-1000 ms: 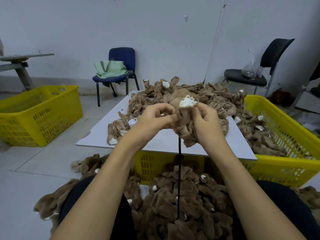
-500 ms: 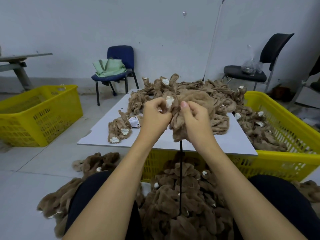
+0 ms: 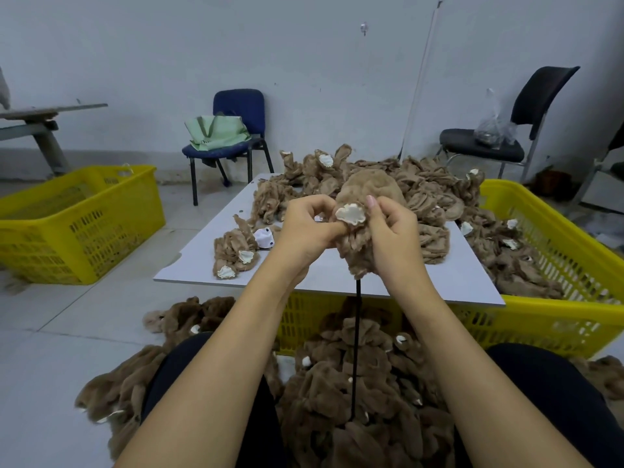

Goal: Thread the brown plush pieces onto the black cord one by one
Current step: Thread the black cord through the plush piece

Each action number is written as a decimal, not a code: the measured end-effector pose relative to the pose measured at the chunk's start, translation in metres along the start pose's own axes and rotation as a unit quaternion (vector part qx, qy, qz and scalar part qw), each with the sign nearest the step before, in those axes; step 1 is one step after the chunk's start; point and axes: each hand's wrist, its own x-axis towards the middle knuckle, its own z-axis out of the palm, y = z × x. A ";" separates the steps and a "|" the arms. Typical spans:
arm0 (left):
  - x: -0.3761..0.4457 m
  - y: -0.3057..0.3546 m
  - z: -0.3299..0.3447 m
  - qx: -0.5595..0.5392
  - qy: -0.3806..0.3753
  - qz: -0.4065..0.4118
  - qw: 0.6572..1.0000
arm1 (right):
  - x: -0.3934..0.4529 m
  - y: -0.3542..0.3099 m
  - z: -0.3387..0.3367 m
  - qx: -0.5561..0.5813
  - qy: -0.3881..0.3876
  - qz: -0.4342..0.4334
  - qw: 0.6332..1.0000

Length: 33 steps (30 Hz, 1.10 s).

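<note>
I am pinching the soft, floppy plush piece (image 3: pixel 366 197) near its white patch with both my left hand (image 3: pixel 304 228) and right hand (image 3: pixel 393 231), the cord (image 3: pixel 356 349) hanging limp below.

2 yellow crates (image 3: pixel 77 228); blue chair (image 3: pixel 236 130); black chair (image 3: pixel 499 143).

Brown plush piece (image 3: pixel 363 211) bunched, white patch uppermost, held above table; black cord (image 3: pixel 356 346) hanging straight beneath.
</note>
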 end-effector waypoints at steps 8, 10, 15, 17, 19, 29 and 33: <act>0.002 -0.012 0.007 0.150 0.189 0.089 0.966 | -0.020 -0.009 0.027 -0.035 -0.057 -0.023 0.998; 0.002 -0.008 0.005 0.151 0.156 0.072 0.973 | -0.017 -0.007 0.024 -0.035 -0.041 -0.025 0.998; 0.002 0.001 -0.019 0.076 -0.036 0.011 0.996 | -0.010 0.002 0.006 -0.032 0.000 0.000 1.000; 0.000 -0.001 -0.014 0.111 -0.012 0.042 0.993 | -0.010 0.000 0.006 -0.022 -0.014 0.000 1.000; 0.001 -0.002 -0.004 0.140 0.045 0.078 0.986 | -0.012 -0.003 0.011 -0.015 -0.033 -0.006 0.999; 0.006 0.009 -0.017 0.055 0.000 0.107 0.993 | -0.005 -0.012 0.002 0.033 -0.044 0.017 0.998; 0.002 -0.003 -0.022 -0.102 -0.067 0.082 0.989 | -0.005 -0.012 0.002 0.007 -0.057 0.018 0.998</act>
